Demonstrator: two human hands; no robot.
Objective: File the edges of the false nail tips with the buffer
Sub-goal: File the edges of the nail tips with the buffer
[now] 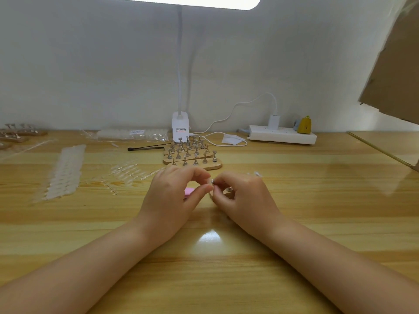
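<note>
Mostly hidden behind the left hand (174, 193): pink buffer (190, 191). Too small to identify: item pinched between both hands' fingertips. Cut off at left edge: far wooden stands (15, 134).

Two hands: left hand (175, 196), right hand (242, 198). One pink buffer (189, 191), mostly hidden. Four wooden stand bars (192, 158) stacked toward the counter's far edge, roughly five metal pegs each; exact count unclear. One lamp (180, 128). One power strip (282, 134). One black tool (145, 148). Nail tip strips (63, 173) toward left edge: too many to count.
</note>
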